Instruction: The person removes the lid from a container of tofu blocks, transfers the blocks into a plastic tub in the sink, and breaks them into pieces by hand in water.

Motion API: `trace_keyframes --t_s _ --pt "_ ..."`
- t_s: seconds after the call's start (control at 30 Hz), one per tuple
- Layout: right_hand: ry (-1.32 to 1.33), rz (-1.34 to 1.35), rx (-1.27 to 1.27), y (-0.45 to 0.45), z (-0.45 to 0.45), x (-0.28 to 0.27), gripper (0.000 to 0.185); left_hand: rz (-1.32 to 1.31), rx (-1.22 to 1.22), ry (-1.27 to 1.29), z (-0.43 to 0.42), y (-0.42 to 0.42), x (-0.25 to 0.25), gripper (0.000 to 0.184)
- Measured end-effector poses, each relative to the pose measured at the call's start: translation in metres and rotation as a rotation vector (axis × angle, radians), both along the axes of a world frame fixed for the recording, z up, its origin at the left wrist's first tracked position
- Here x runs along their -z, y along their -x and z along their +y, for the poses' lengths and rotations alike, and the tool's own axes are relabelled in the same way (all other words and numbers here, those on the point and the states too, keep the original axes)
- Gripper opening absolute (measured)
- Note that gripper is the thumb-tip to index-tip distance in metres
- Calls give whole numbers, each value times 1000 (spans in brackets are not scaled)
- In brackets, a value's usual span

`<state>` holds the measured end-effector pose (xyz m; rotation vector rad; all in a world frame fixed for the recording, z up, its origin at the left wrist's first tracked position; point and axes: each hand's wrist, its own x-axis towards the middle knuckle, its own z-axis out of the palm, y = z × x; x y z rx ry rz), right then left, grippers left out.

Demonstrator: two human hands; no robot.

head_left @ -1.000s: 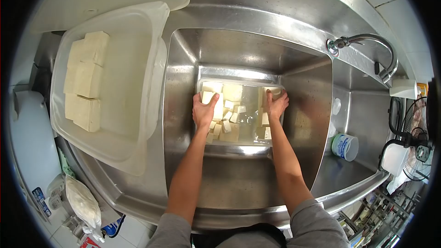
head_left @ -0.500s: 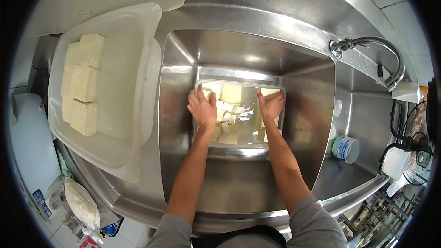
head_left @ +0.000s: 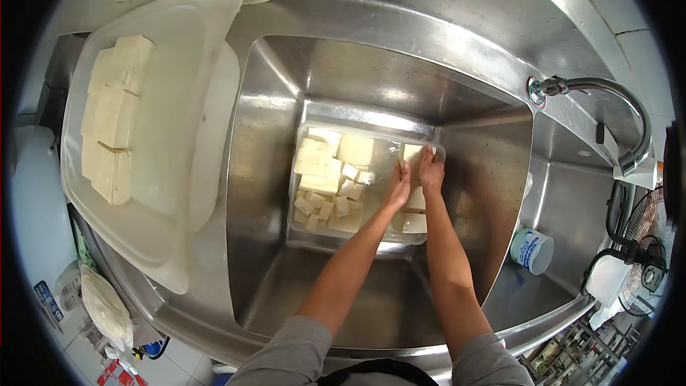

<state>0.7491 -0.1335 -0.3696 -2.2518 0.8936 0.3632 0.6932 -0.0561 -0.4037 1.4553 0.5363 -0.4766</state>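
Observation:
In the deep sink stands a clear plastic container (head_left: pixel 357 238) of liquid with several pale blocks, like tofu or fresh cheese. At its right end, a pale block (head_left: pixel 412 153) sits between my two hands. My left hand (head_left: pixel 399 189) closes on the block's near left side, and my right hand (head_left: pixel 431 173) grips its right side. Larger blocks (head_left: pixel 311 157) lie at the container's left, with small cut cubes (head_left: pixel 341 206) in the middle and near left. More pale pieces (head_left: pixel 414 223) lie just below my hands. My fingertips are partly hidden.
Left of the sink (head_left: pixel 321 282) is a large whitish tub (head_left: pixel 161 164) holding several pale blocks (head_left: pixel 114 118). A curved faucet (head_left: pixel 639 111) rises at the right, above a second basin with a labelled plastic tub (head_left: pixel 532 251). A fan (head_left: pixel 639 271) stands at far right.
My left hand has left the container's left end and moved right, beside my right hand. Both now hold a block at the right end. The left-hand blocks are uncovered to view.

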Motion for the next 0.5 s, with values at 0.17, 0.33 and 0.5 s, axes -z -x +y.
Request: trace_keyframes --t_s 0.17,0.33,0.5 --pt "-93 18 41 -2 -9 1 71 -63 30 -126 -9 0 -9 74" --pt "-298 -34 162 1 -17 -7 68 -87 170 -406 -19 4 -24 70" --pt "-304 -91 179 3 -13 -22 70 -207 81 -452 -22 8 -36 60"
